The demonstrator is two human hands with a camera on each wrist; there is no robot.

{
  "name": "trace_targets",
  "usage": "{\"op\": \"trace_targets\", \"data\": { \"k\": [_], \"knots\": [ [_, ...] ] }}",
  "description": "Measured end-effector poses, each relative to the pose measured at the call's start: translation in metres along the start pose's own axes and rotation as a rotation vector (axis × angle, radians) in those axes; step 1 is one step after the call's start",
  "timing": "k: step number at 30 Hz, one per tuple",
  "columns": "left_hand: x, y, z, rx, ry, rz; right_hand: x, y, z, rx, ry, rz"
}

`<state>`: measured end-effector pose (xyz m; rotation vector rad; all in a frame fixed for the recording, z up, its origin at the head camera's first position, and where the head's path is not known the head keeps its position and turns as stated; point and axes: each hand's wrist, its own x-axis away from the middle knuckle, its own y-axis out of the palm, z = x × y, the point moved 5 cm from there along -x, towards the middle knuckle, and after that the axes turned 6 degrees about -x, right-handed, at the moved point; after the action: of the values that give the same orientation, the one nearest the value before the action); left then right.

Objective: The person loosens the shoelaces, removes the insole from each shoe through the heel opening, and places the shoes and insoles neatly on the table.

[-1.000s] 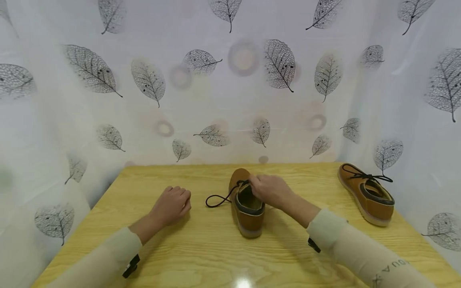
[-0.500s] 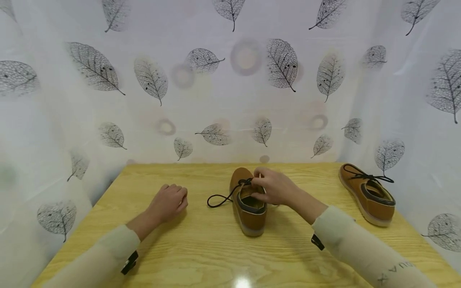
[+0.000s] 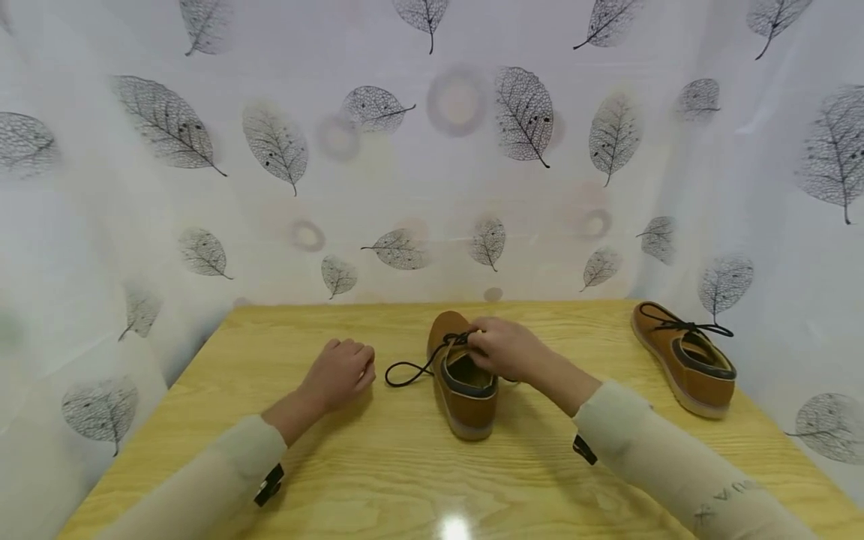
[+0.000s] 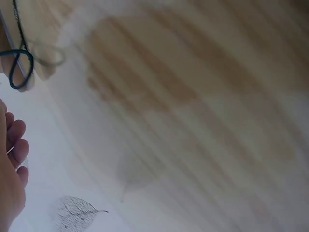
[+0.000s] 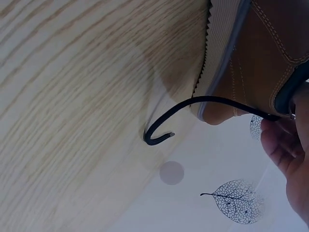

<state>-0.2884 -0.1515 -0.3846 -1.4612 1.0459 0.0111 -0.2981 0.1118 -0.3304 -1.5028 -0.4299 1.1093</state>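
Observation:
A brown lace-up shoe (image 3: 469, 415) stands on the wooden table with its toe pointing away and its heel towards me. My right hand (image 3: 509, 350) is at the right side of its opening, fingers curled at the lacing, where they pinch the black shoelace (image 5: 212, 99). In the right wrist view one lace end hangs from beside the fingertips and bends back near its tip. A lace loop (image 3: 405, 373) lies out to the left of the shoe. My left hand (image 3: 343, 373) rests left of that loop, fingers loosely curled around nothing.
A second brown shoe (image 3: 702, 382), its black laces tied in a bow, stands near the table's right edge. Behind and beside the wooden table (image 3: 378, 480) hangs a pale curtain (image 3: 418, 187) printed with leaves.
My right hand's fingers spread at the shoe's opening half a second ago, then drew together again at the lacing. My left hand has shifted slightly right, towards the shoe.

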Motion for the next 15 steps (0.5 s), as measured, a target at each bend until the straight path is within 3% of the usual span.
{"op": "trace_targets", "data": {
  "k": [4,8,15],
  "knots": [
    [-0.011,-0.008,0.011,0.041,0.017,0.071,-0.001,0.003,-0.002,0.009,-0.073,0.084],
    [-0.032,-0.02,0.032,0.089,0.05,0.137,0.0,0.004,-0.003,0.008,-0.109,0.123],
    [-0.062,-0.039,0.07,0.152,0.128,0.178,0.001,0.007,-0.005,-0.061,-0.084,0.173]
  ]
}}
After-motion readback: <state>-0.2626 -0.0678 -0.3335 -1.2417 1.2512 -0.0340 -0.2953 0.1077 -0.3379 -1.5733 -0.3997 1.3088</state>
